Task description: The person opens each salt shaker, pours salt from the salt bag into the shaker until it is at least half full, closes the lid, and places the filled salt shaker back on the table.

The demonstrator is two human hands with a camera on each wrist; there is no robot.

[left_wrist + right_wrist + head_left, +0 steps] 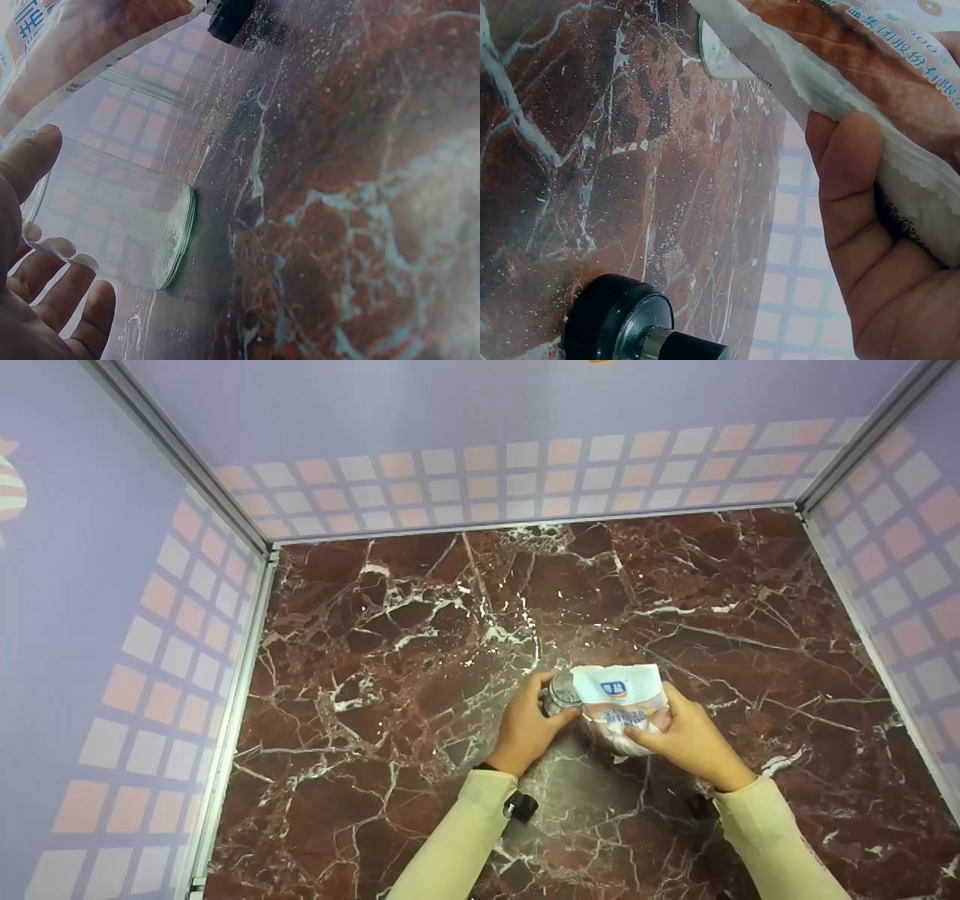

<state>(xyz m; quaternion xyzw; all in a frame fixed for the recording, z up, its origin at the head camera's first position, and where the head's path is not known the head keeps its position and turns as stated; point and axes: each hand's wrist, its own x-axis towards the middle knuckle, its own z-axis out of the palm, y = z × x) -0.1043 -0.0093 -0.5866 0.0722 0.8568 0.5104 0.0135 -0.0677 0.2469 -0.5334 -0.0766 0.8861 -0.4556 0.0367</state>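
Observation:
A clear drinking glass (561, 695) stands on the marble-patterned tabletop, with my left hand (525, 724) gripping it around its side. In the left wrist view, thumb and fingers lie on opposite sides of the glass (112, 217); its base looks whitish, and I cannot tell whether anything lies inside. My right hand (686, 735) holds a white and pinkish-brown bag of salt (619, 697) close beside the glass, thumb on its front. In the right wrist view, the thumb presses by the bag's pale seam (832, 82). Whether salt is flowing is not visible.
The dark red tabletop (360, 795) with white veins spreads around both hands. Lilac walls with pink and white squares enclose it at the back (480, 405), left (90, 585) and right (900, 525). A black wrist device (521, 806) sits at the left sleeve.

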